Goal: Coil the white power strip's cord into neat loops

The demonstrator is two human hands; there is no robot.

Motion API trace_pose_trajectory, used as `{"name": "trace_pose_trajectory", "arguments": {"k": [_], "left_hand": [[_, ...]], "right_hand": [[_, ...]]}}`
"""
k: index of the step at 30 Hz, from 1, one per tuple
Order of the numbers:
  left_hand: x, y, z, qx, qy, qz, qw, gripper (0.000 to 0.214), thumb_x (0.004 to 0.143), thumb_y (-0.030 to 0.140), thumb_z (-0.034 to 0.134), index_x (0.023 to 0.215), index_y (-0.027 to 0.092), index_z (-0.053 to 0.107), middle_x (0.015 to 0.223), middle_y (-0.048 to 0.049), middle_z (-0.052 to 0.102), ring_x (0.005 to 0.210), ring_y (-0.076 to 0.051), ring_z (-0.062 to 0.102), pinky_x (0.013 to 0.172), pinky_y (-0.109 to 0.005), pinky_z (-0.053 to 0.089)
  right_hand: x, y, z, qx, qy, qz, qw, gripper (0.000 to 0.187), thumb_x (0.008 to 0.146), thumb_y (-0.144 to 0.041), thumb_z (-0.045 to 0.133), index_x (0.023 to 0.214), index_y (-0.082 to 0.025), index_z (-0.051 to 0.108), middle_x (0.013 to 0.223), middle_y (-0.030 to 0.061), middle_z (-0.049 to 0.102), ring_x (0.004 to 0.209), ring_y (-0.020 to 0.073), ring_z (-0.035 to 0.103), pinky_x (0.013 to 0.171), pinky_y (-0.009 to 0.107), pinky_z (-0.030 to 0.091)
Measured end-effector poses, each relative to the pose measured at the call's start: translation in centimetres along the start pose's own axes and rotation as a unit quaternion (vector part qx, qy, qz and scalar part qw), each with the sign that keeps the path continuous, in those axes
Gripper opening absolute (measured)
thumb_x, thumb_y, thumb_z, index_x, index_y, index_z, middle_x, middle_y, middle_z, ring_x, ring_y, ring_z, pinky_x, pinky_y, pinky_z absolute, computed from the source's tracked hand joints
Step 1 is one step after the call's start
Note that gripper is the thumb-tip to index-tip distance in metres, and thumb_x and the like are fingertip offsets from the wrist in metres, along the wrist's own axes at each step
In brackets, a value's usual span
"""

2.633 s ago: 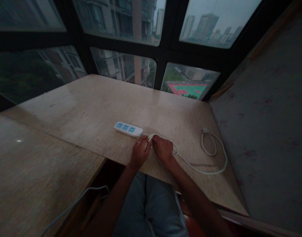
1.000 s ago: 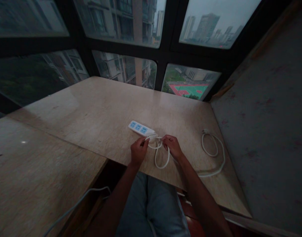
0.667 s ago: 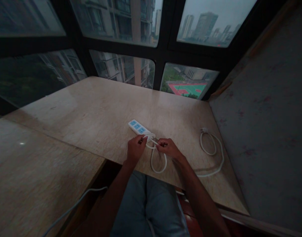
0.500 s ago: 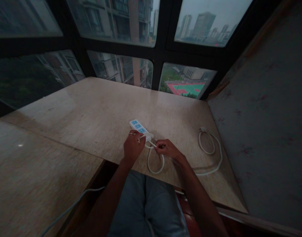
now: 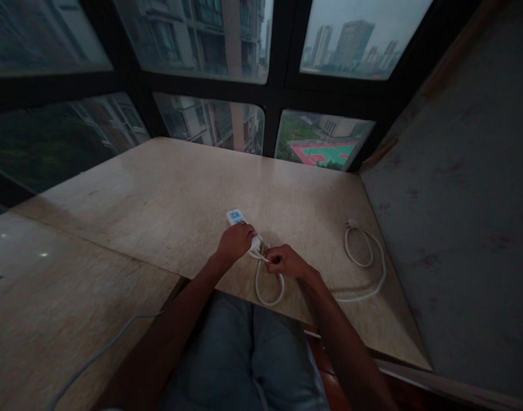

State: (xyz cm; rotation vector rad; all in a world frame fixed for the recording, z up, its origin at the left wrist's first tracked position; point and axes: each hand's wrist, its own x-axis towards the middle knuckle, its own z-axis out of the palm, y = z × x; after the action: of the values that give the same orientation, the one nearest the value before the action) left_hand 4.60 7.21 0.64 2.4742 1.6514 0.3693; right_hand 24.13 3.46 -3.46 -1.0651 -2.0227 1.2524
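Observation:
A white power strip with blue socket faces lies slantwise on the stone surface. My left hand is closed over its middle and hides most of the sockets. At the strip's near end, my right hand pinches the white cord beside where it leaves the strip. A loop of that cord hangs down toward the front edge below my hands. The fingertips of my left hand are partly hidden.
The cord's far end, with its plug, lies coiled at the right near the patterned wall. A thin grey cable runs across the front left. Windows border the back of the stone surface; its front edge meets my legs.
My left hand has shifted from the cord loop onto the strip, covering more sockets. The small cord loop over the strip's near end has come down. My right hand has moved slightly nearer me.

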Motion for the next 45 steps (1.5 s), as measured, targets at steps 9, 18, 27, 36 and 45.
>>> {"name": "trace_pose_trajectory", "arguments": {"k": [9,18,27,36,45], "left_hand": [[-0.7,-1.5,2.0,-0.154,0.211,0.032,0.965,0.021,0.092,0.025,0.047,0.101,0.017,0.065,0.100,-0.0097,0.066,0.097,-0.021,0.061,0.089,-0.035,0.049],[-3.1,0.1,3.4,-0.229,0.270,0.022,0.935,0.053,0.071,0.015,0.061,0.124,0.017,0.054,0.114,-0.0119,0.057,0.107,-0.025,0.055,0.094,-0.040,0.047],[-3.1,2.1,3.7,-0.191,0.275,-0.013,0.942,0.050,0.069,0.031,0.076,0.117,0.021,0.063,0.118,-0.0123,0.053,0.114,-0.029,0.052,0.098,-0.045,0.041],[-3.4,0.4,4.1,-0.138,0.241,-0.028,0.960,0.050,0.075,0.038,0.072,0.122,0.024,0.060,0.128,-0.0126,0.053,0.121,-0.029,0.048,0.101,-0.046,0.035],[-3.3,-2.4,5.3,-0.168,0.235,-0.038,0.957,0.053,0.071,0.036,0.076,0.119,0.024,0.059,0.125,-0.0115,0.058,0.119,-0.029,0.051,0.101,-0.046,0.040]], "right_hand": [[0.2,-0.7,-0.6,0.201,0.174,0.027,0.964,0.027,0.071,-0.037,0.063,0.056,-0.018,0.051,0.049,-0.0063,0.041,0.045,0.0066,0.032,0.046,0.022,0.022],[0.5,-1.3,-0.1,0.428,0.155,-0.009,0.890,0.035,0.075,-0.039,0.068,0.054,-0.020,0.047,0.038,-0.0082,0.037,0.035,0.0063,0.030,0.044,0.025,0.027],[0.3,-0.8,0.2,0.404,0.090,-0.002,0.910,0.032,0.075,-0.039,0.070,0.057,-0.018,0.053,0.044,-0.0051,0.045,0.039,0.0073,0.036,0.044,0.024,0.025],[0.1,-2.0,0.1,0.444,0.099,-0.019,0.890,0.035,0.075,-0.039,0.068,0.054,-0.020,0.048,0.040,-0.0066,0.041,0.036,0.0072,0.032,0.044,0.026,0.024],[-1.6,-2.0,-2.1,0.502,0.170,-0.050,0.847,0.044,0.076,-0.049,0.059,0.053,-0.025,0.030,0.031,-0.0118,0.015,0.029,0.0091,0.016,0.041,0.027,0.025]]}}
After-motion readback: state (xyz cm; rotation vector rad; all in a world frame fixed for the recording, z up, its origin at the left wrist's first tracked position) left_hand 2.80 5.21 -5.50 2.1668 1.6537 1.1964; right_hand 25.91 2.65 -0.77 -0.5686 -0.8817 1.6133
